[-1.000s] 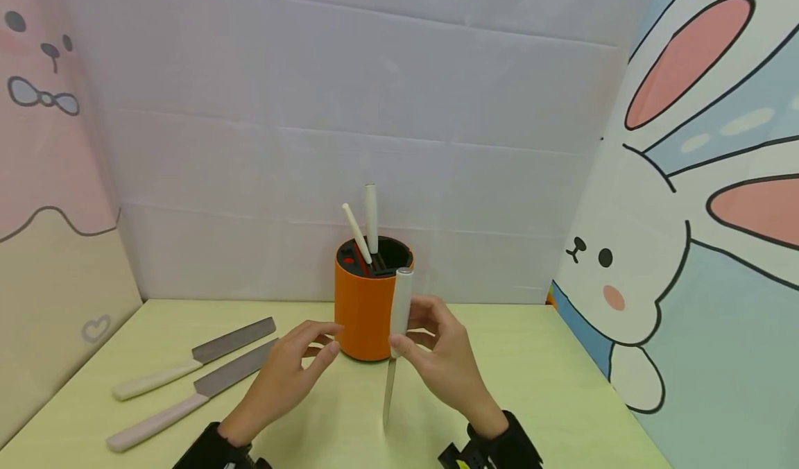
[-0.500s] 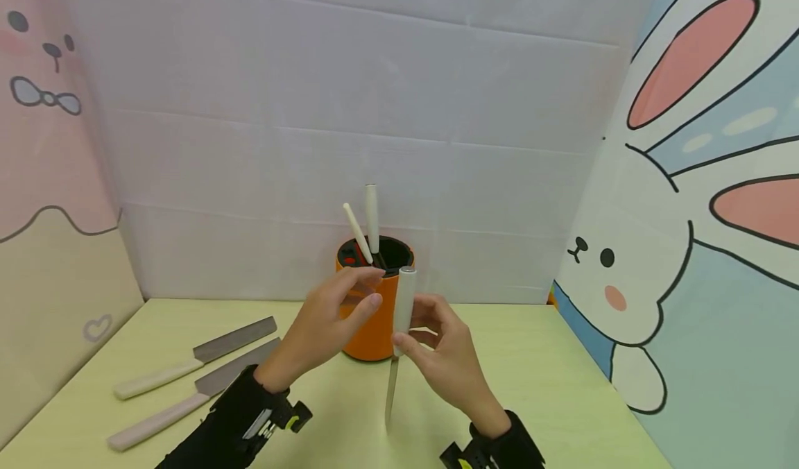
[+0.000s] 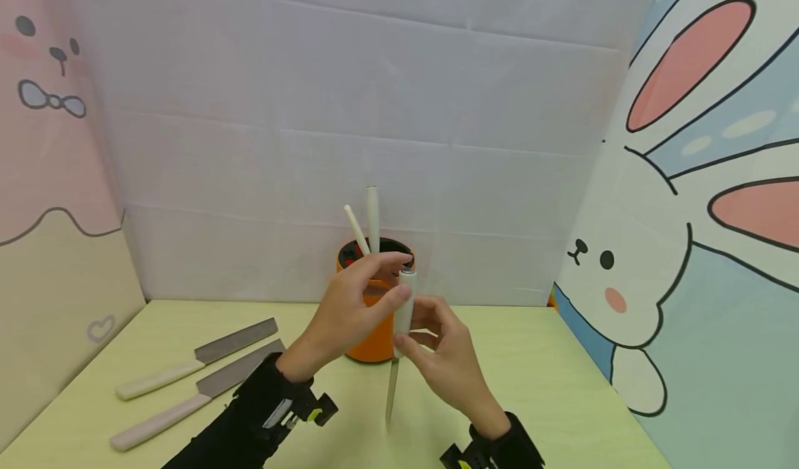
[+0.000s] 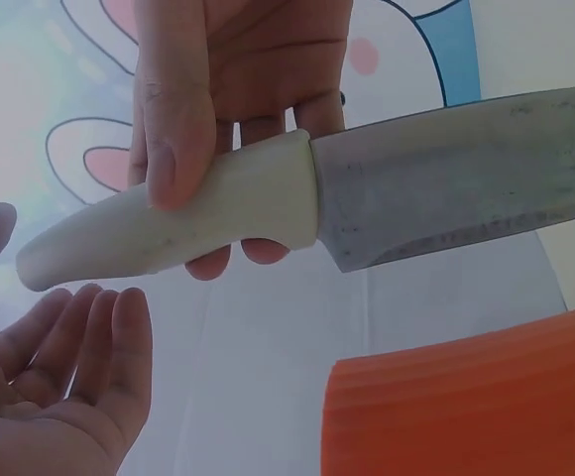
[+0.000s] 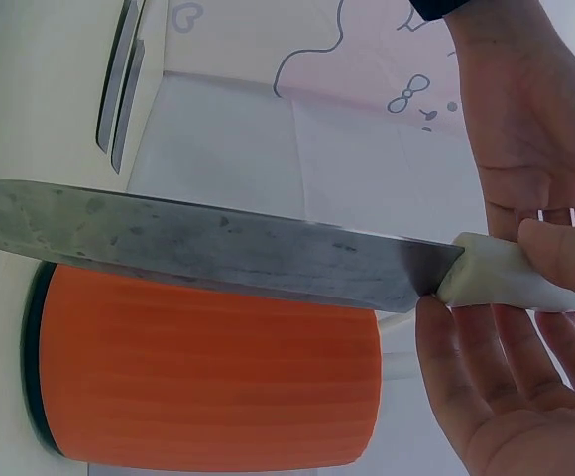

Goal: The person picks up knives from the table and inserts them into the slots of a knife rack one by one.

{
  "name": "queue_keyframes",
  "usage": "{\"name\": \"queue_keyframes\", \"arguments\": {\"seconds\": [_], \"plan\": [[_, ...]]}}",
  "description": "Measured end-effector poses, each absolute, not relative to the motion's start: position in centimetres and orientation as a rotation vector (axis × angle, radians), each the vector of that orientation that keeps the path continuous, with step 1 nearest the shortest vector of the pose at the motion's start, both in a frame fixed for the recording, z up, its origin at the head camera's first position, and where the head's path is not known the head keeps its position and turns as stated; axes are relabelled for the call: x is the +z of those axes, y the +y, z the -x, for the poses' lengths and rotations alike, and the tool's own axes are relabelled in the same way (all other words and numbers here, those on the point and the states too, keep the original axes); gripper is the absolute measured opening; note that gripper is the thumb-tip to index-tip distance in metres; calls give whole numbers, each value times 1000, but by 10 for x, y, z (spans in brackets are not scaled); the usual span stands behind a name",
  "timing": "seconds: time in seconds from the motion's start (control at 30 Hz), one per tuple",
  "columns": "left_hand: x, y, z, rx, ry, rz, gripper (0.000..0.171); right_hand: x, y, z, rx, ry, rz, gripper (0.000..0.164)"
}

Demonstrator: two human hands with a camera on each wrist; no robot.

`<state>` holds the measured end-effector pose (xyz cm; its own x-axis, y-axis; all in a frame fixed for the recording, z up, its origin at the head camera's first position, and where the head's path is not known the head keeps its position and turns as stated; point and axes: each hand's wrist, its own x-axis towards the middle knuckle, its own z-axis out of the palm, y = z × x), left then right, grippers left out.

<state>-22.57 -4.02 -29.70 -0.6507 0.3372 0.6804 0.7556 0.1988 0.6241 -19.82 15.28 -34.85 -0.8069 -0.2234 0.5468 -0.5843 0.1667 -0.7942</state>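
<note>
In the head view my right hand (image 3: 440, 358) pinches the white handle (image 3: 404, 313) of a kitchen knife between thumb and fingers. The knife stands upright, its blade (image 5: 218, 243) pointing down at the table. My left hand (image 3: 358, 306) is around the handle's top end, thumb and fingers apart; whether it touches is hard to tell. Its relaxed fingers (image 4: 129, 342) lie just below the handle's end in the left wrist view. Right behind both hands stands an orange knife block (image 5: 208, 367) with a black top. Two white handles (image 3: 373, 219) stick up from it.
Two broad-bladed knives with pale handles lie side by side on the left of the table, one farther back (image 3: 237, 338) and one nearer (image 3: 162, 422). A white cloth wall (image 3: 250, 143) hangs behind the table (image 3: 537, 372), with printed sheets at both sides.
My left hand has moved up and to the right, from beside the knife block to the knife handle's top end. My right hand and its knife have stayed almost still.
</note>
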Motion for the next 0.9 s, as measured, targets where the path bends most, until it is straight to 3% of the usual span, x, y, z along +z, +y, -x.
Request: {"name": "queue_keyframes", "arguments": {"seconds": [0.9], "plan": [[-303, -33, 220, -1460, -2128, 909, 36, -349, 152, 197, 1655, -2135, -794, 47]]}}
